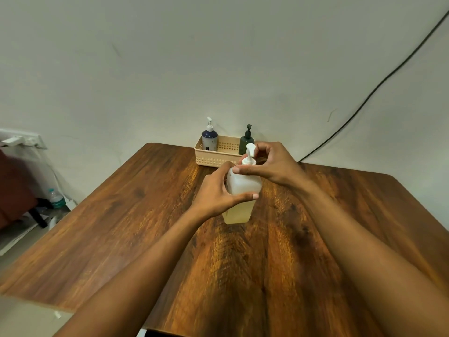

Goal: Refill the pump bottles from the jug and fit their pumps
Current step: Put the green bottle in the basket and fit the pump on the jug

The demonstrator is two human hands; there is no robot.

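Wooden table [121, 215], beige basket [213, 159] at its far edge, translucent bottle [239, 212] upright mid-table.

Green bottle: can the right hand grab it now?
Probably not yet: the right hand grips the pump of the clear bottle. If it lets go, the green bottle stands just behind, with nothing between.

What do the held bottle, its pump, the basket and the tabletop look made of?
Bottle: frosted translucent plastic, probably; yellowish liquid shows through. Pump: white opaque plastic. Basket: beige moulded plastic, perforated walls. Tabletop: glossy wood-grain surface; veneer, laminate or solid wood cannot be told.
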